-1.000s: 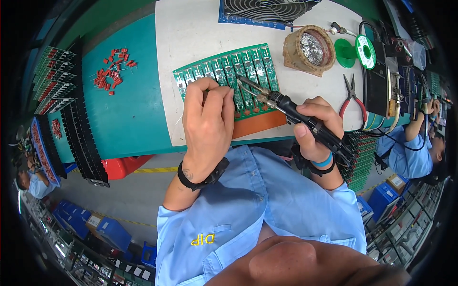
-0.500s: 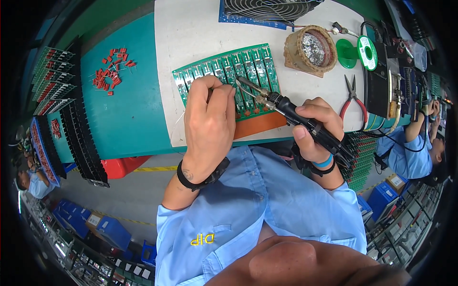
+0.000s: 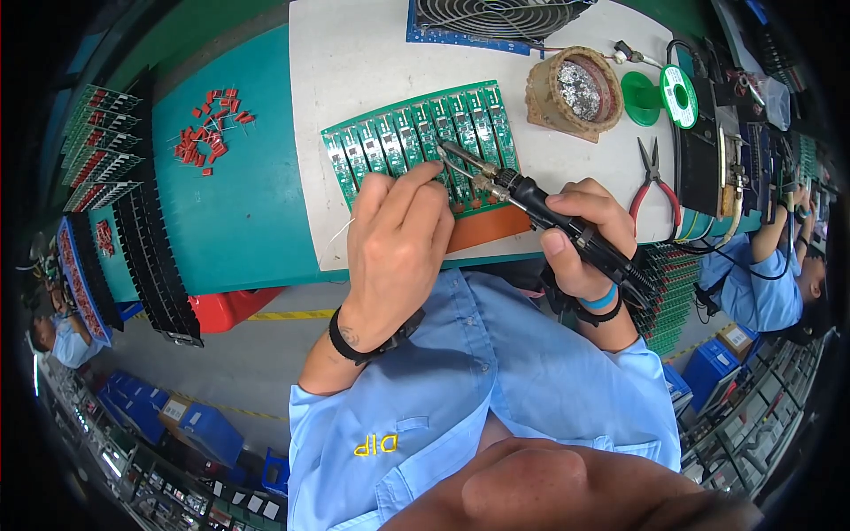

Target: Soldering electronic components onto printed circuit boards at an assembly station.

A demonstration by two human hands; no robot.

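Observation:
A green panel of several narrow circuit boards (image 3: 367, 152) lies on the pale work mat. My right hand (image 3: 589, 234) grips a black soldering iron (image 3: 536, 202), whose metal tip, with a thin tube alongside, reaches the middle of the panel. My left hand (image 3: 397, 243) rests over the panel's near edge, its index finger stretched toward the iron's tip. Its other fingers are curled in. A thin pale strand of solder wire (image 3: 339, 233) trails out from the left hand's side; the fingertips' hold on it is hidden. An orange-brown strip (image 3: 490, 230) shows along the panel's near edge.
Right of the panel stand a brown pot (image 3: 542, 96) of silvery scraps, a green solder spool (image 3: 680, 97) and red-handled pliers (image 3: 653, 190). A fan (image 3: 500, 16) sits at the back. Red components (image 3: 202, 142) lie left on the green mat, near black racks (image 3: 152, 257). Co-workers sit either side.
My left hand has drawn back toward me and uncovered more of the panel, its index finger now straighter. The iron and my right hand have barely moved.

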